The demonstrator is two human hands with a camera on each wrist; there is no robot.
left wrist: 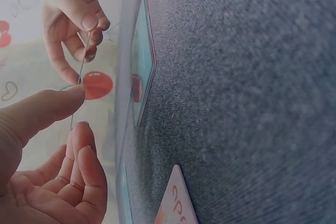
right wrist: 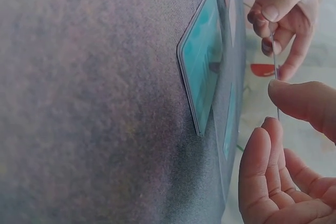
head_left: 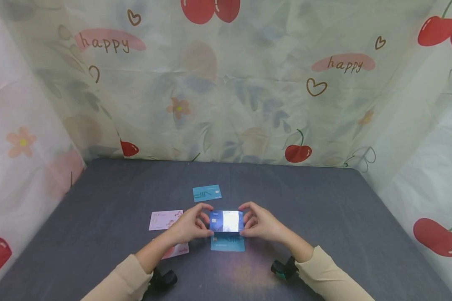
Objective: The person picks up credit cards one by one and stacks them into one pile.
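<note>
A dark blue card (head_left: 217,222) with a chip and a bright glare patch is held up by its two short ends. My left hand (head_left: 188,225) pinches its left end between thumb and fingers, and my right hand (head_left: 263,225) pinches the right end the same way. Seen edge-on in the left wrist view, the card (left wrist: 84,59) is a thin line above the table. Under it lies a small stack of cards (right wrist: 198,66) with a teal card (head_left: 227,245) on top, partly hidden by the blue card in the head view.
Another teal card (head_left: 207,193) lies farther back on the dark grey table (head_left: 309,200). Left of my hands are a pink card (head_left: 162,220) and, partly behind my left wrist, a second pink card (head_left: 181,250). Patterned curtains (head_left: 226,121) enclose the table's back and sides.
</note>
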